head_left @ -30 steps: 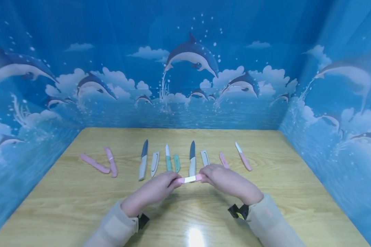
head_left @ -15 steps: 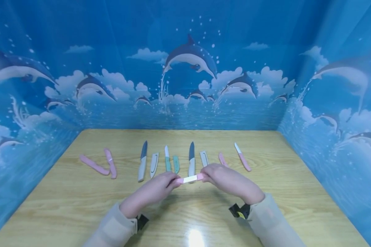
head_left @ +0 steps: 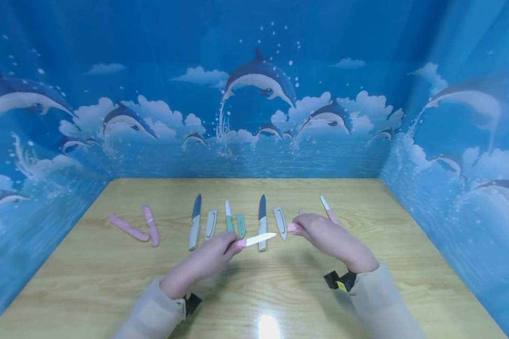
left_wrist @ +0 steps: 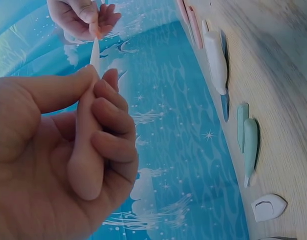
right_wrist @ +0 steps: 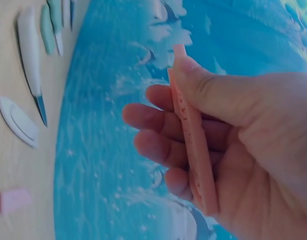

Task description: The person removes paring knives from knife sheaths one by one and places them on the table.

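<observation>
Left of the left hand [head_left: 212, 258]: two long pink plastic pieces [head_left: 129, 228] on the wood-grain table [head_left: 89, 282].
Left hand: holding a pink-handled, pale-bladed knife [head_left: 258, 239], tip toward the right hand [head_left: 328, 236].
Between the hands, beyond: grey-handled, dark-bladed knife [head_left: 262, 221] and pale slotted sheath [head_left: 280, 223].
Right hand: pinching a slim pink plastic sheath [right_wrist: 198, 152], apart from the blade.
Beyond the right hand: another pink-handled knife [head_left: 330, 214].

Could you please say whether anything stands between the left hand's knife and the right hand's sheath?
Nothing visible: open air separates the held knife from the held sheath; the nearest white sheath lies on the table below.
</observation>
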Tool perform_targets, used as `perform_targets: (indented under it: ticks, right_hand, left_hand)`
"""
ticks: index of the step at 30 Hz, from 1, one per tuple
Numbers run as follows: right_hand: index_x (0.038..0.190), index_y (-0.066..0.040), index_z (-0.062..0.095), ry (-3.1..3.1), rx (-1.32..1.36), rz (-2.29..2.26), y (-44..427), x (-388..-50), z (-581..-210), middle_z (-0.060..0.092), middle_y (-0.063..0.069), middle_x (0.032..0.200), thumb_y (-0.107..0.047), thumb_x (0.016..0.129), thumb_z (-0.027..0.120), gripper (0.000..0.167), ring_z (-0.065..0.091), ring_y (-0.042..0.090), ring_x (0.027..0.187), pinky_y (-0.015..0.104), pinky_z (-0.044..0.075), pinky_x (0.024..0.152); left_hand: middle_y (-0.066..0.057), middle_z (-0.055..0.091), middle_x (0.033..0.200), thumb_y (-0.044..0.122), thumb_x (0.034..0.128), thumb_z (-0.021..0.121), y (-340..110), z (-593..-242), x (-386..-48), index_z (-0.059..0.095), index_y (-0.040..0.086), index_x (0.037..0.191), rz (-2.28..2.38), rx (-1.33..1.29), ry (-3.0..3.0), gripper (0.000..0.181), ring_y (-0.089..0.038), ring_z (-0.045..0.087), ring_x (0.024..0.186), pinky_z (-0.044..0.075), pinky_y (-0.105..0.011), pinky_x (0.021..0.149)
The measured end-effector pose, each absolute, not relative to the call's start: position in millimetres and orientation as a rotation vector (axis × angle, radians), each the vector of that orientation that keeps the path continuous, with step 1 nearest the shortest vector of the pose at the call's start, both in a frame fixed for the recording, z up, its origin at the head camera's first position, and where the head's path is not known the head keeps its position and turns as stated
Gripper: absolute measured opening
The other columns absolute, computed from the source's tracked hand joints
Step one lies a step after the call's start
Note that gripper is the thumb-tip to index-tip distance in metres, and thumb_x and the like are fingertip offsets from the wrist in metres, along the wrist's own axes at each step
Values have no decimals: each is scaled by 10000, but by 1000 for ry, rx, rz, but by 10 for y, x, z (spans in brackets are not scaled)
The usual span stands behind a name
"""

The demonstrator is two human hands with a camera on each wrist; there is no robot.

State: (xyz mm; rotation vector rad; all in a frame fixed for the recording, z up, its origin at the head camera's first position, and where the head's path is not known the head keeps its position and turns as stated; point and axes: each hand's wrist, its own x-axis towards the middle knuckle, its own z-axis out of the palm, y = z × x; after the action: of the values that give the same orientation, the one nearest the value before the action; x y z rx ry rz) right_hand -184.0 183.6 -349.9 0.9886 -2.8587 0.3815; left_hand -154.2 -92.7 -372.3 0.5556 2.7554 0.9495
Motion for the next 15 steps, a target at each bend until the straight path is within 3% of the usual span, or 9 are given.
perform_targets:
  ticks: [3, 4, 7, 12, 15]
  right_hand:
    - [907, -119, 640, -2919, 906, 440, 1909, -1868, -3454, 590, -72, 747, -306, 1000, 509, 247, 561, 87, 694, 488, 497, 862]
    - [892, -120, 624, -2934, 897, 462, 1927, -1875, -3443, 554, -72, 722, -300, 1006, 504, 245, 510, 69, 661, 448, 505, 820]
    - [916, -81, 633, -2936, 909, 483, 1960, -1886, -3420, 595, -31, 761, -265, 1010, 507, 242, 543, 75, 682, 338, 521, 708]
    - [1039, -43, 661, -2932, 880, 456, 1975, -1869, -3407, 696, 147, 1099, -269, 1014, 502, 277, 687, 247, 958, 402, 550, 844]
    - [1073, -37, 659, -2950, 824, 426, 1964, -1858, -3403, 668, 175, 1190, -288, 1019, 495, 305, 686, 271, 987, 430, 546, 851]
  left_hand:
    - [-5, 525, 749, 296, 1016, 485, -936, -3718, -1550, 628, 65, 940, 974, 547, 2766, 282, -135, 485, 649, 442, -279, 590]
    - [-6, 515, 733, 294, 1017, 485, -937, -3718, -1553, 625, 67, 925, 980, 541, 2767, 282, -138, 476, 635, 435, -275, 579]
    - [-3, 499, 714, 293, 1016, 488, -937, -3721, -1556, 621, 68, 904, 979, 540, 2783, 285, -136, 460, 621, 421, -267, 570]
    - [-1, 488, 696, 274, 1008, 509, -924, -3745, -1563, 611, 86, 871, 996, 536, 2795, 254, -131, 444, 606, 405, -254, 547]
    - [2, 477, 680, 270, 1001, 524, -911, -3769, -1574, 607, 93, 844, 1004, 535, 2794, 251, -127, 436, 599, 402, -248, 542]
